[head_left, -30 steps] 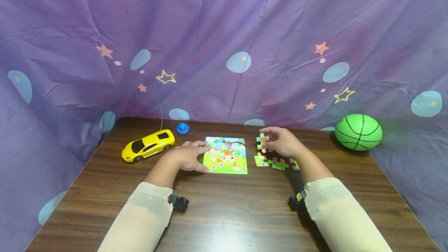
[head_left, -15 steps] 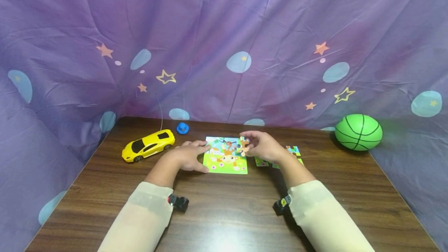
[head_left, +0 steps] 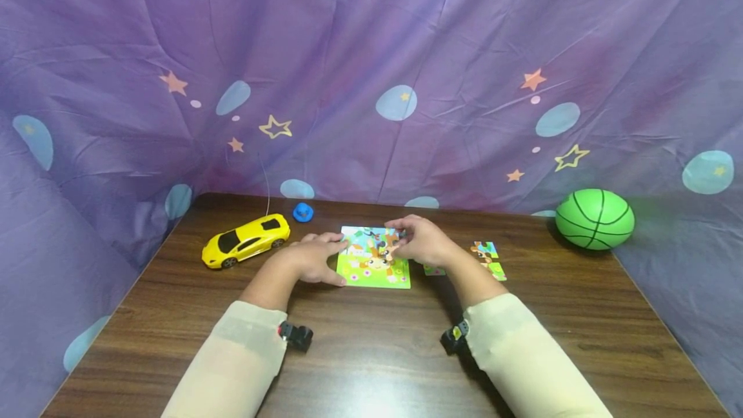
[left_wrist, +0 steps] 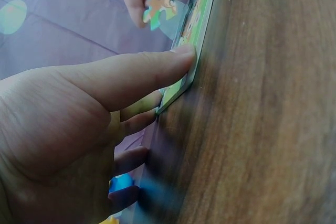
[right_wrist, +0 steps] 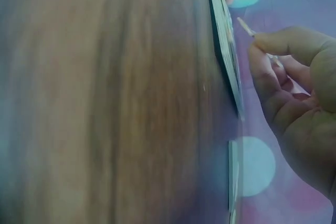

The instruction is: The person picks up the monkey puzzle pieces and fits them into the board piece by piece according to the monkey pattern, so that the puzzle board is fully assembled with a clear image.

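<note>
A square monkey picture puzzle board (head_left: 377, 279) lies flat on the table. My left hand (head_left: 313, 259) rests at its left side with fingers spread. The thumb (left_wrist: 157, 69) touches the board's near left corner in the left wrist view, while other fingers reach its left edge. Above the board's right part, my right hand (head_left: 426, 242) pinches a puzzle piece (left_wrist: 164, 4) between thumb and fingers. In the right wrist view that piece (right_wrist: 245, 27) shows edge-on, raised off the board. Loose puzzle pieces (head_left: 489, 251) lie right of the board, partly hidden by my right forearm.
A yellow toy car (head_left: 246, 240) with an antenna stands left of my left hand. Behind it sits a small blue toy duck (head_left: 303, 212). A green ball (head_left: 594, 219) is at the back right. A purple curtain (head_left: 325, 82) hangs behind the wooden table (head_left: 371, 347).
My right hand has carried the puzzle piece leftward from the loose pieces to over the board. My left hand has stayed at the board's left side.
</note>
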`<state>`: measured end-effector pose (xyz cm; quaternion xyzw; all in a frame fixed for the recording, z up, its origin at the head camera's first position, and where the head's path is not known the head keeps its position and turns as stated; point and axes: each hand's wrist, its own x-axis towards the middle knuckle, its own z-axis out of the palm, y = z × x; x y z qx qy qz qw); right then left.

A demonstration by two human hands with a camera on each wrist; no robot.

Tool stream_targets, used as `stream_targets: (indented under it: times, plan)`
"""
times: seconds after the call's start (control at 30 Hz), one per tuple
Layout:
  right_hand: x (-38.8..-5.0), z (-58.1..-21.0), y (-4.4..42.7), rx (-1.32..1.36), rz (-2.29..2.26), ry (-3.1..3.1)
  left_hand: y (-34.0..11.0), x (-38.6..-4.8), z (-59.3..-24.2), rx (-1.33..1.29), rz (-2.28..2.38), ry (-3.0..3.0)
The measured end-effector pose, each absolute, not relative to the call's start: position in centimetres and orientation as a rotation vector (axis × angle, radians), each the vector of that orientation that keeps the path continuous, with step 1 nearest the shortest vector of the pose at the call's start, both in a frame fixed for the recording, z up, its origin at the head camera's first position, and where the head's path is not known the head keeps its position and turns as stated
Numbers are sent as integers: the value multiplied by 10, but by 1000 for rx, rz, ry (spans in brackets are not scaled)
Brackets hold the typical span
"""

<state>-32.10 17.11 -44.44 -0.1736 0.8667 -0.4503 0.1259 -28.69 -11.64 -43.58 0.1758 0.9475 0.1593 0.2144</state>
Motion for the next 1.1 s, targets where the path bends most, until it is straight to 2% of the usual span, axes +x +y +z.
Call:
stream_targets:
  times: [0.63, 1.1]
  plan:
    - [-330, -446, 142, -607, -870, 2715, -117, -289, -438, 494, 458, 2628]
    - [-332, -441, 133, -548, -732, 2713, -118, -290, -439, 491, 462, 2623]
